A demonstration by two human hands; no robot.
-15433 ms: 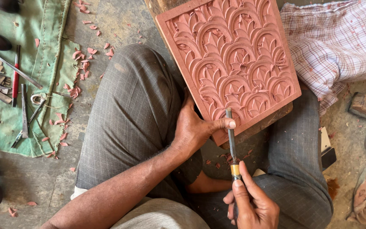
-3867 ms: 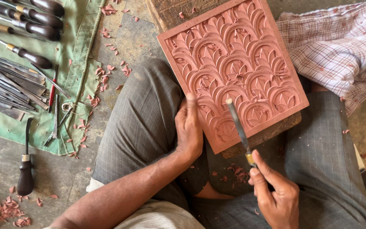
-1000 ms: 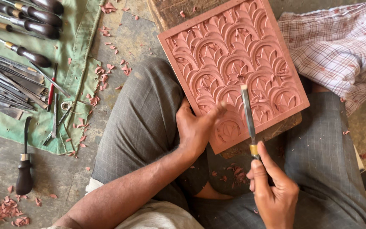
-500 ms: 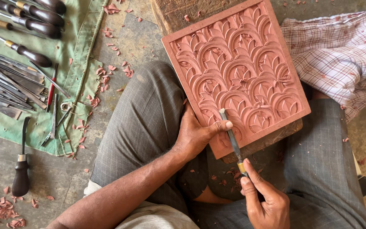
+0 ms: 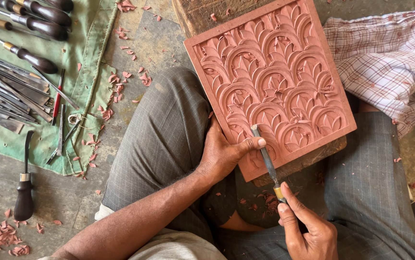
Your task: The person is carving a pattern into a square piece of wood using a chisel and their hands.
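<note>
A reddish carved panel point(image 5: 270, 77) with a repeating arch-and-leaf relief rests tilted on my lap, over a wooden block. My left hand point(image 5: 224, 154) grips the panel's near left edge, thumb stretched across its face and touching the blade. My right hand point(image 5: 308, 228) holds a chisel point(image 5: 266, 159) by its handle; the metal blade slants up and left, its tip on the panel's lower left carving beside my left thumb.
A green cloth point(image 5: 39, 86) at the left carries several chisels and gouges with dark handles. One dark-handled tool point(image 5: 23, 192) lies on the concrete floor below it. Reddish shavings are scattered on floor and lap. A checked cloth point(image 5: 390, 62) lies at the right.
Over the last second the chisel came down from the panel's right side to its lower left, and my left thumb now rests against the blade.
</note>
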